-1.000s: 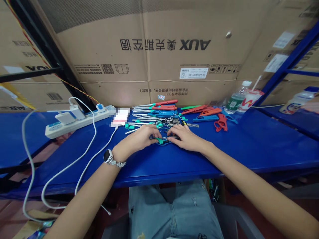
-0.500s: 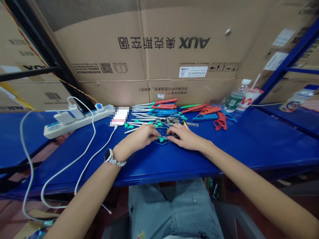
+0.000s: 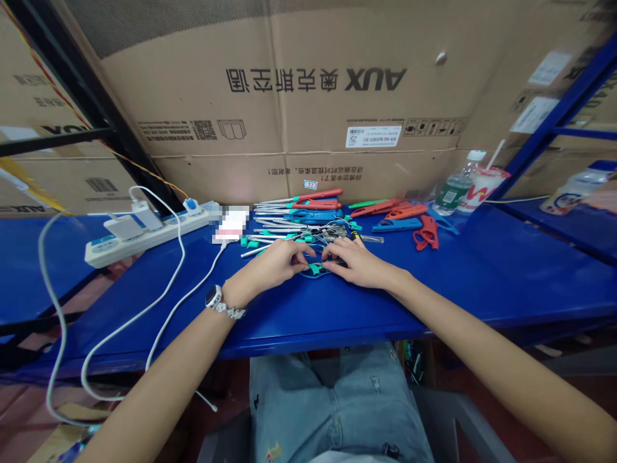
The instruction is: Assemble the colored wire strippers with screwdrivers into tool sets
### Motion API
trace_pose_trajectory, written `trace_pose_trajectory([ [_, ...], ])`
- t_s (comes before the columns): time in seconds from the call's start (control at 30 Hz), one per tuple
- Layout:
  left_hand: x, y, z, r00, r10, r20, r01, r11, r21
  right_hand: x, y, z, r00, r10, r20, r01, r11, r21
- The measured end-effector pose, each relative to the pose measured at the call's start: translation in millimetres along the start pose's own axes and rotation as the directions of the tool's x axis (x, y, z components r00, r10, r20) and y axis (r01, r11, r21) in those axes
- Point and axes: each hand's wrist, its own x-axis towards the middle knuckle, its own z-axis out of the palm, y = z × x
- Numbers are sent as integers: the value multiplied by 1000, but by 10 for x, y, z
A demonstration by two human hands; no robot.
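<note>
Before us, at the far side, stands a cardboard panel with upside-down print. It backs a blue desk, on whose left lies a white power strip with chargers plugged in. In the middle, beyond our hands, metal rods lie in a loose row, several with red or blue handles and green pieces among thin wires. To the right lie loose orange, blue and green casings.

Our left hand and right hand face each other near the desk's middle, just on the near side of the row. The left is curled, thumb and forefinger parted; the right pinches a thin dark part, mostly hidden by its fingers.

At the far right, a green-labelled bottle stands beside a red-and-white cup with a straw. Left of the rods is a pixelated pale device with a white cable. Between our fingertips, the small green piece lies with fine wires around it.
</note>
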Motion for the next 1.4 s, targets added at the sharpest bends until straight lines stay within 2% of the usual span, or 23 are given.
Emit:
trace_pose_trajectory([
  [0.3,12,-35,-7,1000,23,-17,-24,995,-96,-7,32,11,1000,-7,-17,7,1000,20],
  [0.53,12,-46,25,995,94,-23,-95,995,-35,18,-184,25,978,-68,-199,63,998,-31],
  [0.7,-6,-64,18,993,104,-60,-102,994,29,90,-327,66,990,-6,-141,-2,999,-51],
  [0.8,-43,-75,-26,986,159,-53,-154,985,79,90,-361,59,990,29,-139,-38,997,-65],
  [0.9,-62,-85,-51,979,204,27,-206,971,118,78,-392,39,989,28,-145,-43,994,-101],
  [1.0,-49,-95,-40,977,202,74,-212,965,157,85,-432,8,991,35,-128,-58,981,-184],
  [1.23,-39,-88,-20,978,196,75,-206,962,177,187,-495,-24,996,45,-72,-68,933,-353],
  [1.4,-54,-97,-23,975,217,58,-224,953,203,184,-531,-37,993,8,-119,-58,905,-422],
])
